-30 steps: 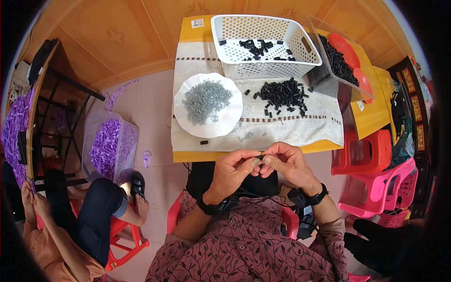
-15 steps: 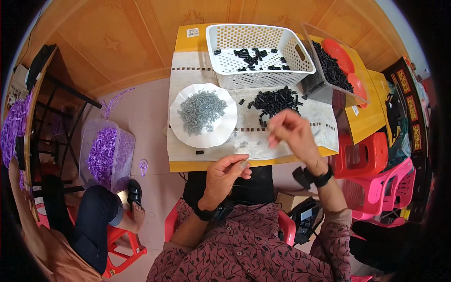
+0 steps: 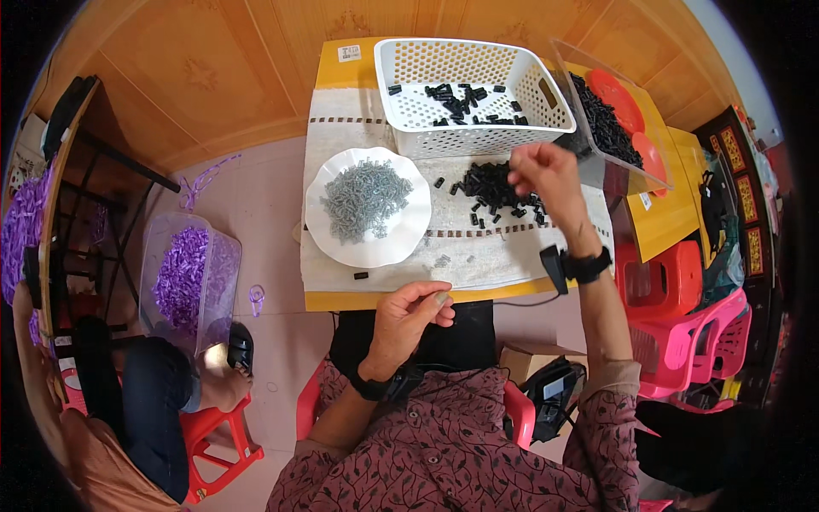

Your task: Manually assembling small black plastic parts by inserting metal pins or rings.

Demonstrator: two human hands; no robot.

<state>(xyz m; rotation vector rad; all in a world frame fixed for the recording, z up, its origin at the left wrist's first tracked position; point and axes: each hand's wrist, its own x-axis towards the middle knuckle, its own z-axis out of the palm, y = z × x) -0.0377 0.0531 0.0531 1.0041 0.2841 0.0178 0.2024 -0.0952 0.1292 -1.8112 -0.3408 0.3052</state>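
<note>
Left grip (image 3: pixel 408 320) closed, right grip (image 3: pixel 548 177) near black pieces (image 3: pixel 485 183), state unclear, printed label (image 3: pixel 349 53) on yellow table (image 3: pixel 350 301)

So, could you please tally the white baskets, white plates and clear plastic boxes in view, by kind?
White perforated plastic basket: 1
White wavy-rimmed round plate: 1
Clear plastic boxes: 2
Total: 4
</note>
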